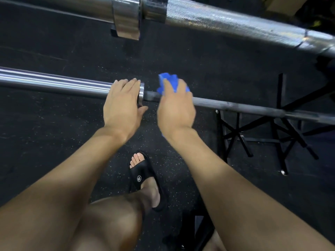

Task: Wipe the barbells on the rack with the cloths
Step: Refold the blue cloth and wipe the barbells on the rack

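We find open floor point(54, 142) beneath the lower barbell point(54, 82); black rack legs point(233, 134) obstruct the right side.

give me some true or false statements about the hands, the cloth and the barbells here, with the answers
1. The right hand presses a blue cloth on the lower barbell. True.
2. The left hand holds a second cloth. False: it rests bare on the chrome sleeve, by the collar.
3. The cloth sits on the chrome sleeve. False: it is on the dark shaft, right of the collar.
4. An upper barbell lies above, untouched by either hand. True.
5. The person wears a black slide sandal. True.
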